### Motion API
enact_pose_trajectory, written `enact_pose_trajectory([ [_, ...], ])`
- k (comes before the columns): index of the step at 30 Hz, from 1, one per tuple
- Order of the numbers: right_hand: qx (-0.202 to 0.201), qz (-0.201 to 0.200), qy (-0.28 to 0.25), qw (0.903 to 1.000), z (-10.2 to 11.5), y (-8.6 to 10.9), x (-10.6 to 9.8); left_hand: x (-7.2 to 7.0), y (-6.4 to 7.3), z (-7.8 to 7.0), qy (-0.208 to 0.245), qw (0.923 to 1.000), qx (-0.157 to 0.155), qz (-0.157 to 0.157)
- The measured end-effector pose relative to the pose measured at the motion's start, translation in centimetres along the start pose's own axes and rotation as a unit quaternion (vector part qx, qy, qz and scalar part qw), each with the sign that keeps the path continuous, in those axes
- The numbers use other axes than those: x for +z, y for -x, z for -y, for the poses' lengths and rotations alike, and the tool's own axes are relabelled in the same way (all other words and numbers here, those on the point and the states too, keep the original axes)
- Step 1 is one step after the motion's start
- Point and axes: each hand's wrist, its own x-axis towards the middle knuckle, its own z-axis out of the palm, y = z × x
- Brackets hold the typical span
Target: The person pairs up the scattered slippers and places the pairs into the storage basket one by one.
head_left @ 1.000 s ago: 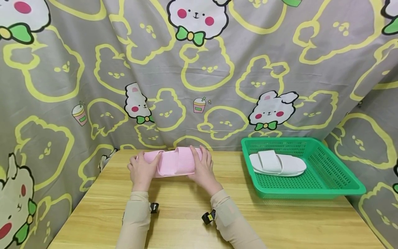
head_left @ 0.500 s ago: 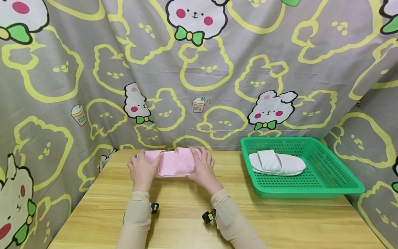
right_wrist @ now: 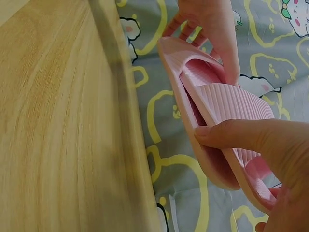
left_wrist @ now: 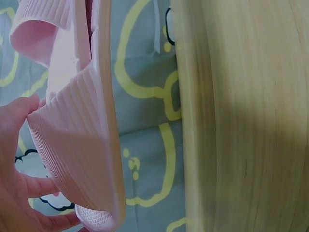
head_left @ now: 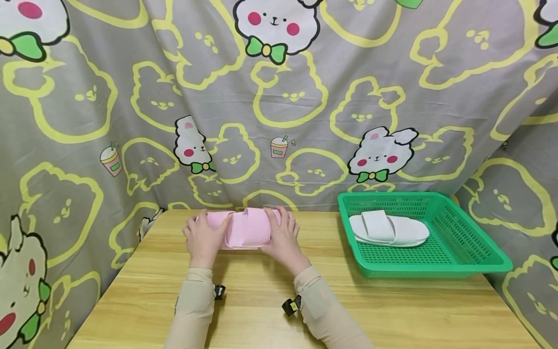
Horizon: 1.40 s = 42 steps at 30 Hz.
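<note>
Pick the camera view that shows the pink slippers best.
The right wrist view: it shows both pink slippers up close, with the gap between them. The head view shows them smaller, ends partly covered; the left wrist view crops them at the top.

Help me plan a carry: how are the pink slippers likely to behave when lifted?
The pink slippers probably hold their shape: the soles look nearly straight, without sagging. The straps may flex, being arched bands with open ends. The two could shift against each other, since a gap shows between them.
</note>
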Motion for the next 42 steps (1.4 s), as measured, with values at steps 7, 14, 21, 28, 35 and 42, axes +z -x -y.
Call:
enact_pose_trajectory([
  [7, 0.010, 0.011, -0.002, 0.9999, 0.10, 0.11, -0.02, 0.15, 0.05, -0.01, -0.001, 1.0000, -0.001, 0.005],
  [14, 0.004, 0.003, -0.001, 1.0000, 0.23, 0.20, -0.06, 0.13, 0.11, -0.14, 0.002, 0.9999, 0.001, 0.013],
  [21, -0.002, -0.005, -0.005, 1.0000, 0.23, 0.21, 0.08, 0.23, 0.17, -0.25, 0.003, 0.9999, -0.001, 0.013],
  [28, -0.001, 0.003, 0.001, 1.0000, 0.20, 0.15, 0.16, 0.37, 0.17, -0.22, 0.001, 1.0000, 0.000, 0.010],
  [35, -0.004, 0.005, 0.000, 1.0000, 0.17, 0.12, 0.39, 0.41, 0.17, -0.27, 0.004, 0.9999, -0.004, 0.015],
  [42, -0.014, 0.004, 0.006, 0.9999, 0.10, 0.06, 0.45, 0.65, 0.15, -0.21, 0.005, 0.9999, 0.001, 0.009],
])
